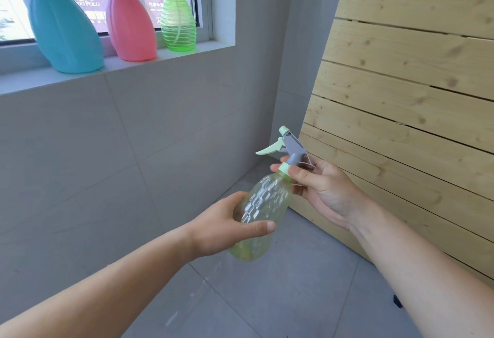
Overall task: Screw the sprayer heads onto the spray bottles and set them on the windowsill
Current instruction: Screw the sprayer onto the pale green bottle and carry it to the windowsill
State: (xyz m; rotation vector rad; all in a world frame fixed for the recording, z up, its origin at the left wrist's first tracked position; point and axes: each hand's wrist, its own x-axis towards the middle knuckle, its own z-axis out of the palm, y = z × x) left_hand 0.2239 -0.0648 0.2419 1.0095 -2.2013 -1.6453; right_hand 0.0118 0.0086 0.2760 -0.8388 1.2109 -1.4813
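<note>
I hold a clear yellowish spray bottle (263,204) tilted in front of me, low and right of centre. My left hand (227,226) wraps around its body. My right hand (318,186) pinches the pale green collar at its neck, under a grey sprayer head (290,146) with a mint trigger. On the windowsill (165,61) at top left stand three bottles with sprayer heads on: a teal bottle (62,30), a pink bottle (131,25) and a clear green bottle (177,21).
A grey tiled wall (120,137) runs below the sill. A slatted wooden panel (406,97) leans on the right. The floor is grey tile (280,297), with a small black object (397,301) near the panel's foot.
</note>
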